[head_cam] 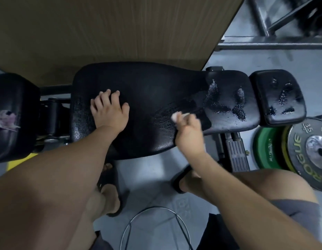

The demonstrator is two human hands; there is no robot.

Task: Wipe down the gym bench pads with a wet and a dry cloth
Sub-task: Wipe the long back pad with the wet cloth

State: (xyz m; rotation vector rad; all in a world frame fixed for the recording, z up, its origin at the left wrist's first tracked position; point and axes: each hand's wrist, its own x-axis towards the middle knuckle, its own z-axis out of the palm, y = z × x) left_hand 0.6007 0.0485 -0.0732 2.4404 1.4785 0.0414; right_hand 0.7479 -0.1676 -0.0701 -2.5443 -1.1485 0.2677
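1. Nearest me, the left forearm (80,154) reaches down to the bench pad (147,91).
2. The left hand (109,110) lies flat on it, fingers spread, bracing.
3. The right hand (188,131) curls round a pale cloth (175,116), pressed on the pad's narrow end.
4. I judge this the wiping pass. Droplets (212,92) lie just beyond, so next I'd sweep rightward with firm pressure.

black bench pad (147,98), wet-streaked beneath crumpled pale cloth (175,116)
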